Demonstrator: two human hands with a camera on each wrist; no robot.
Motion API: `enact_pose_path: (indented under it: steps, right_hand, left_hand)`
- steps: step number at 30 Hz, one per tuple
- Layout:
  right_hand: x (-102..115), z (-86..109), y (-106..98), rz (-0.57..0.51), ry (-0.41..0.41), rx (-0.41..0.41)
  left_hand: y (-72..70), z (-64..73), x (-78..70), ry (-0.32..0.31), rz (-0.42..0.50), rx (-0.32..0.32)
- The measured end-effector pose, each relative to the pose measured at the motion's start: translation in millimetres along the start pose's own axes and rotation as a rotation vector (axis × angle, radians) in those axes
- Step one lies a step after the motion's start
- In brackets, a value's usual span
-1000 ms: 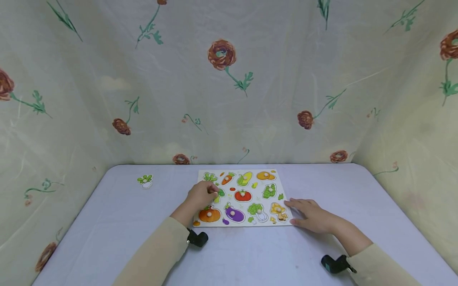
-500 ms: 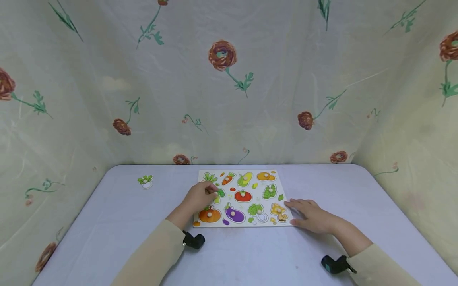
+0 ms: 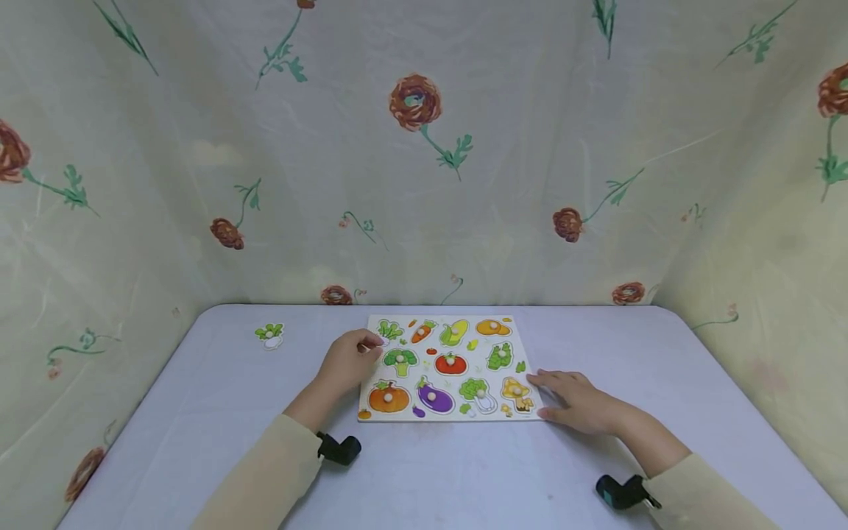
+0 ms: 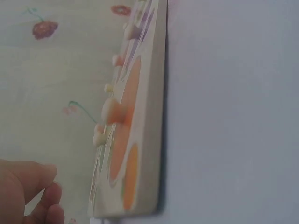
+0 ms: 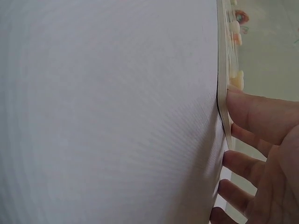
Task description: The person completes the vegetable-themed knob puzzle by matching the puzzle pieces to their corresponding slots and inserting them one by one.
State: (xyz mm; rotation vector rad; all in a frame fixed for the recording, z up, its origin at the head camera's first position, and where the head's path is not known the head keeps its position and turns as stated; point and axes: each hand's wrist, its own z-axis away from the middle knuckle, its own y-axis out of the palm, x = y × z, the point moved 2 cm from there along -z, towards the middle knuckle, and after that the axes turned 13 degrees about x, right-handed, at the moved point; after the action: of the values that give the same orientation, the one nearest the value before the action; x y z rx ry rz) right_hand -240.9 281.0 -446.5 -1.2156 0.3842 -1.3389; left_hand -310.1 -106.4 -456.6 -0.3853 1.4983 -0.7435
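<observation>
A white vegetable knob puzzle board [image 3: 486, 414] lies flat on the table. My left hand [image 3: 352, 361] hovers at its left edge, fingers loosely bent with nothing between them; in the left wrist view the thumb [image 4: 35, 177] is apart from the board. Beside that hand, the broccoli piece [image 3: 400, 359] sits in the board with its knob showing. My right hand [image 3: 576, 397] rests against the board's right edge near the mushroom piece [image 3: 517, 392], its thumb [image 5: 257, 112] touching the rim in the right wrist view. A loose leafy white vegetable piece [image 3: 269, 336] lies on the table at the far left.
Several other knobbed pieces sit in the board, among them a pumpkin [image 3: 389, 397], an eggplant [image 3: 434, 396] and a tomato [image 3: 451, 364]. Flowered cloth [image 3: 503, 147] hangs behind and beside the white table [image 3: 464, 478].
My left hand has let go of the broccoli piece and moved left to the board's edge, uncovering the broccoli. The right hand has stayed at the right edge.
</observation>
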Motion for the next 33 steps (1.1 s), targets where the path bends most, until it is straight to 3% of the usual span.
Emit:
enact_pose_path:
  steps: [20,27,33]
  right_hand:
    - [2,2.2,-3,0.003,0.002,0.003]
    - [0,0.8,-2,0.005,-0.010,0.002]
    - [0,-0.1,-2,0.002,-0.002,0.008]
  left_hand:
    - [-57.6,15.4,27.5,0.036,0.044,-0.190]
    - [-76.1,17.5,42.7,-0.008,0.060,-0.216]
    - [-92.3,17.5,60.3,-0.038,0.029,-0.304]
